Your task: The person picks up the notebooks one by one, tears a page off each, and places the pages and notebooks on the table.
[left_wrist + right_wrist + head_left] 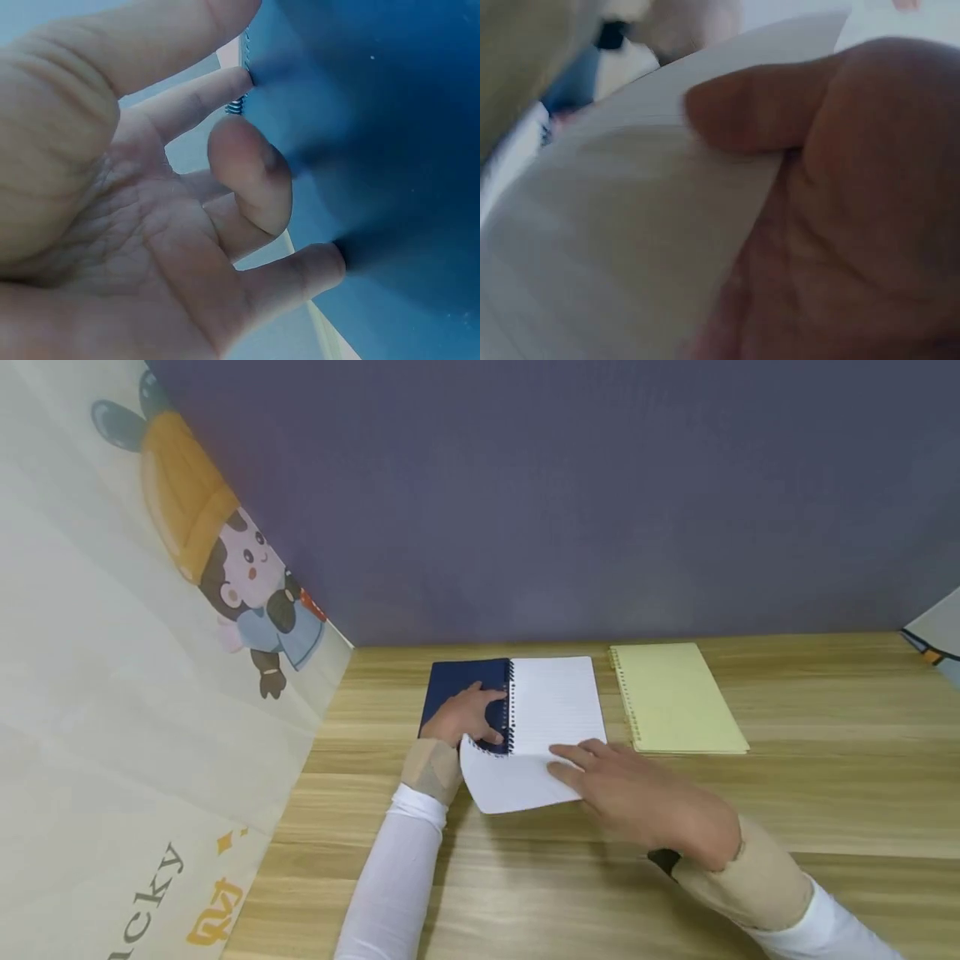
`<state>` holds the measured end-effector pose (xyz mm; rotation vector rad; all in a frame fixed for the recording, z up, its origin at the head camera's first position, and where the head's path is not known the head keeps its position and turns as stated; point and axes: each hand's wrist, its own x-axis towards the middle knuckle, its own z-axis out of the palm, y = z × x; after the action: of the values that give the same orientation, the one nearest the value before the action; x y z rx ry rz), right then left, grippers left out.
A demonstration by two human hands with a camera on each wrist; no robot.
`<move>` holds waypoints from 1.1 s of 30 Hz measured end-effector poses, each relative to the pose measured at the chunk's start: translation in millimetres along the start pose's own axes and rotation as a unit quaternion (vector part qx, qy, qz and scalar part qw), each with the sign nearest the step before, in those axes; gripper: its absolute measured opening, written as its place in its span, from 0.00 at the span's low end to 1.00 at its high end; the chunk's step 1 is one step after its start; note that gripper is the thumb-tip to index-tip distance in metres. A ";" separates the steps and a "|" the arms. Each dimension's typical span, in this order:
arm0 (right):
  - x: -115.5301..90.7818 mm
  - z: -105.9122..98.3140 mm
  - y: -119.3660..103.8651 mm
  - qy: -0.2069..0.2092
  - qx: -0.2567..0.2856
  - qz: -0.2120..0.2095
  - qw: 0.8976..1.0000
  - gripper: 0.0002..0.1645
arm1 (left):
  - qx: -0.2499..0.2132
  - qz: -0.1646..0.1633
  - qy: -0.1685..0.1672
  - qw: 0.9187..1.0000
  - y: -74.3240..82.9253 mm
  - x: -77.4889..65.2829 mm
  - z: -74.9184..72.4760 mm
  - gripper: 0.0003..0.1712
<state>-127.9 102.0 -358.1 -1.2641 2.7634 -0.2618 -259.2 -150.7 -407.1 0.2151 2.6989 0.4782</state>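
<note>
A spiral notebook lies opened flat, its dark blue cover (463,672) on the left and white lined pages (558,702) on the right of the black coil (512,710). My left hand (468,714) presses down on the blue cover beside the coil; spread fingertips (326,262) touch it in the left wrist view. With thumb and fingers, my right hand (637,789) pinches a white sheet (517,783) by its right side. That sheet is lifted and slightly curved over the notebook's near edge, its row of punched holes at the upper left by my left wrist.
A pale yellow spiral notebook (682,697) lies closed to the right of the blue one. Behind the wooden table (840,718) rises a dark blue-grey panel (570,502). A white wall covering (90,652) with a cartoon figure flanks the left side.
</note>
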 end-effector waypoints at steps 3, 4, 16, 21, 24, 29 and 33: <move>-0.5 17.1 -14.3 -0.054 -0.013 0.042 0.998 0.23 | 0.001 -0.007 -0.004 1.000 0.7 1.7 2.3 0.47; 0.1 23.0 -18.1 -0.064 -0.009 0.055 0.996 0.21 | 0.002 -0.010 -0.003 1.000 1.1 1.8 2.4 0.47; 9.2 56.5 -43.0 -0.087 0.013 0.100 0.991 0.41 | -0.002 -0.016 -0.007 1.000 -1.4 5.3 3.5 0.48; 12.0 58.7 -43.5 -0.106 0.020 0.090 0.990 0.49 | 0.004 -0.014 -0.008 1.000 -1.0 5.2 2.2 0.48; 13.0 57.4 -39.6 -0.103 0.013 0.073 0.992 0.47 | 0.005 -0.016 -0.008 1.000 -0.4 5.4 2.3 0.49; 20.1 49.8 -12.9 -0.068 0.014 0.050 0.996 0.39 | 0.008 -0.017 -0.003 1.000 -0.5 6.3 2.4 0.48; 25.8 49.6 20.0 -0.009 -0.002 0.071 0.997 0.34 | -0.003 -0.026 0.007 1.000 -0.5 5.9 2.8 0.47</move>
<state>-151.9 89.5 -410.9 -1.0572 2.8227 -0.2333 -263.5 -149.0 -411.8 0.1413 2.7090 0.4736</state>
